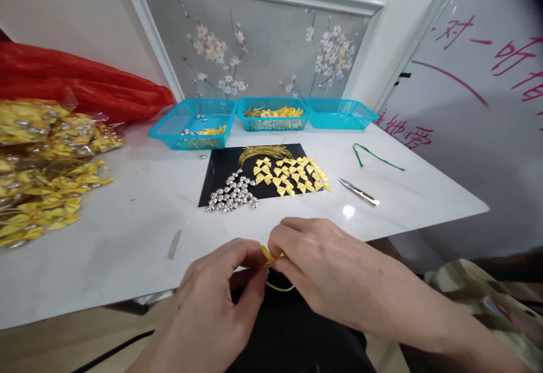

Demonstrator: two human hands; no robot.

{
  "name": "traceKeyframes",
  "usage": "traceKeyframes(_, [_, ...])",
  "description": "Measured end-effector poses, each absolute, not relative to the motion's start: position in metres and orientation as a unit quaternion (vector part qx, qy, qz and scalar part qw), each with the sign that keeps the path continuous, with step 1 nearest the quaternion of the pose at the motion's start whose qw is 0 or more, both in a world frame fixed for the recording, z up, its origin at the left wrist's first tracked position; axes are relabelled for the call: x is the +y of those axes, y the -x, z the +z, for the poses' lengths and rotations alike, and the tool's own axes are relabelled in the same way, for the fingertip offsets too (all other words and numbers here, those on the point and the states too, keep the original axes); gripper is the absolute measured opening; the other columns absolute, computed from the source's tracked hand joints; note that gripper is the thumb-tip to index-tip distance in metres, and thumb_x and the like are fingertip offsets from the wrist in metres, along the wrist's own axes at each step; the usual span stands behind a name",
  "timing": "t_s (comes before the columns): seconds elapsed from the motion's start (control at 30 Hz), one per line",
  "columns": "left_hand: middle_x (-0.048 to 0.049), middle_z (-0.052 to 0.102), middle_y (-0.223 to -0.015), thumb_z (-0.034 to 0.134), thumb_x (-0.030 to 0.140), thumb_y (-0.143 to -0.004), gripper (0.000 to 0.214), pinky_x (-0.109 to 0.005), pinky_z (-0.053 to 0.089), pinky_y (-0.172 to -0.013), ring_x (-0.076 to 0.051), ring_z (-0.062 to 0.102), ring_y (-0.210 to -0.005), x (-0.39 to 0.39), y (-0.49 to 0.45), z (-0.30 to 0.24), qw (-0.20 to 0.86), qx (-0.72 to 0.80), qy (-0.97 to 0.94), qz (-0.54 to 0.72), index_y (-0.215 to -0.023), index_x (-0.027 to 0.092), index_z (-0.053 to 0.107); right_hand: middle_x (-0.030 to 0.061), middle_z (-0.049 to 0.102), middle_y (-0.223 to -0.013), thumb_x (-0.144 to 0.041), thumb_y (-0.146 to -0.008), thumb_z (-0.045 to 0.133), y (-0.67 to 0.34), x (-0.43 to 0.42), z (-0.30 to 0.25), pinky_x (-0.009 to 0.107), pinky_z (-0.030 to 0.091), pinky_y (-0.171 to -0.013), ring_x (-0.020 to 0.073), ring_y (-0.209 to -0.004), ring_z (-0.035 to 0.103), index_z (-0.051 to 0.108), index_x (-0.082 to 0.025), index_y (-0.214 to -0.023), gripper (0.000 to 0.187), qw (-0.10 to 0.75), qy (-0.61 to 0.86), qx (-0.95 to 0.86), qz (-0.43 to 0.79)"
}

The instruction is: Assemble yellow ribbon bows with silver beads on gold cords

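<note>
Both hands meet at the near table edge. My left hand and my right hand pinch a small yellow ribbon bow between their fingertips. A thin gold cord loops down from the bow below my right fingers. On a black mat further back lie a pile of silver heart beads, several yellow bows and a bundle of gold cords.
Three turquoise baskets line the back of the white table, two holding beads and bows. Small scissors and a green wire lie right. Bags of finished yellow pieces and a red bag sit left.
</note>
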State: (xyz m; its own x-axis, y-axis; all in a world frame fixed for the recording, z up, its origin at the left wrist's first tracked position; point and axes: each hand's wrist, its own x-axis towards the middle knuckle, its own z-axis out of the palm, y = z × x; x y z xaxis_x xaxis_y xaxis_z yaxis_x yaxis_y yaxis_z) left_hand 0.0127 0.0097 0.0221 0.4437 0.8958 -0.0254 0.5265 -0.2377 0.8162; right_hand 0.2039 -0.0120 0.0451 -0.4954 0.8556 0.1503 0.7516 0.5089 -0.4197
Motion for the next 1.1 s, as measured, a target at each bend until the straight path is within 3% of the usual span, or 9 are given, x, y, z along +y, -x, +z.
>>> traceKeyframes(0.17, [-0.0018,0.077,-0.085,0.054,0.026,-0.091,0.016,-0.028,0.058,-0.07,-0.02,0.074,-0.078,0.013,-0.012,0.029,0.424,0.443,-0.749,0.25,-0.082,0.025,0.067,0.0014,0.066,-0.091,-0.009,-0.098,0.052,-0.208,-0.01,0.05,0.03,0.04,-0.072,0.0168,-0.084,0.06,0.058,-0.019,-0.089,0.014,0.188,0.497,-0.819,0.219])
traceKeyframes(0.3, [-0.0027,0.077,-0.108,0.058,0.027,-0.092,0.019,-0.025,0.057,-0.081,-0.021,0.072,-0.095,0.012,-0.008,0.031,0.433,0.424,-0.752,0.26,-0.079,0.026,0.071,-0.0017,0.065,-0.084,-0.011,-0.096,0.055,-0.212,-0.007,0.053,0.026,0.039,-0.068,0.0135,-0.078,0.058,0.06,-0.02,-0.085,0.015,0.219,0.505,-0.793,0.263])
traceKeyframes(0.5, [0.0017,0.077,-0.075,0.061,0.03,-0.089,0.018,-0.023,0.055,-0.065,-0.017,0.072,-0.07,0.015,-0.007,0.032,0.489,0.442,-0.713,0.24,-0.081,0.027,0.076,-0.0046,0.06,-0.073,-0.005,-0.09,0.055,-0.214,-0.001,0.053,0.024,0.035,-0.06,0.0105,-0.068,0.053,0.056,-0.02,-0.076,0.021,0.219,0.502,-0.791,0.271])
traceKeyframes(0.77, [0.0014,0.079,-0.08,0.069,0.037,-0.089,0.016,-0.022,0.056,-0.068,-0.017,0.072,-0.077,0.019,0.002,0.026,0.549,0.46,-0.659,0.231,-0.081,0.027,0.078,-0.0013,0.063,-0.093,-0.003,-0.096,0.057,-0.213,-0.008,0.046,0.022,0.044,-0.075,0.0102,-0.083,0.058,0.064,-0.018,-0.096,0.017,0.309,0.444,-0.797,0.27])
traceKeyframes(0.9, [0.002,0.08,-0.084,0.072,0.036,-0.09,0.011,-0.022,0.057,-0.073,-0.016,0.073,-0.08,0.019,0.005,0.024,0.606,0.439,-0.62,0.234,-0.09,0.029,0.081,0.0026,0.063,-0.097,-0.005,-0.101,0.052,-0.213,-0.014,0.041,0.023,0.048,-0.079,0.013,-0.091,0.06,0.068,-0.017,-0.096,0.02,0.328,0.414,-0.808,0.261])
traceKeyframes(1.1, [0.0009,0.081,-0.084,0.073,0.035,-0.092,0.014,-0.02,0.057,-0.073,-0.015,0.074,-0.081,0.019,0.008,0.019,0.66,0.43,-0.564,0.248,-0.1,0.03,0.084,0.0035,0.063,-0.097,-0.007,-0.101,0.051,-0.209,-0.014,0.037,0.024,0.049,-0.075,0.0129,-0.087,0.062,0.069,-0.019,-0.091,0.023,0.336,0.409,-0.812,0.247])
